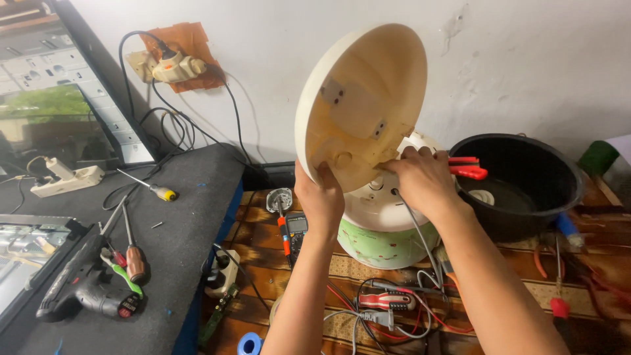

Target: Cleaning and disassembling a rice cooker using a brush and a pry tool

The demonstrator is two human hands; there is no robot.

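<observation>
A dark grey workbench (177, 217) on the left and a patterned brown mat (263, 263) on the right carry the work. At centre stands an overturned rice-cooker body (381, 227), white above and green below, set base-up so that its underside faces the person. Its round cream base cover (358, 98) is lifted clear and tilted on edge, inner face toward the camera, which exposes the mounting points inside it. The black inner pot (526, 181) sits just right of the cooker body, apart from it.

The left hand (321, 200) rises from below with the forearm nearly vertical; its fingers are curled shut over the lower rim of the base cover, thumb on the inner face, bearing its weight. The right hand (424, 181) reaches in from the lower right, forearm slanting up, fingers closed at the cover's notched lower edge; red-handled pliers (468, 168) project from behind it, though whether the hand grips them cannot be told.

Smaller items lie within reach: a black cordless drill (82, 289), a wall power strip (167, 66), a digital multimeter (296, 227), a red-handled screwdriver (388, 301) and a yellow-handled screwdriver (154, 189).
</observation>
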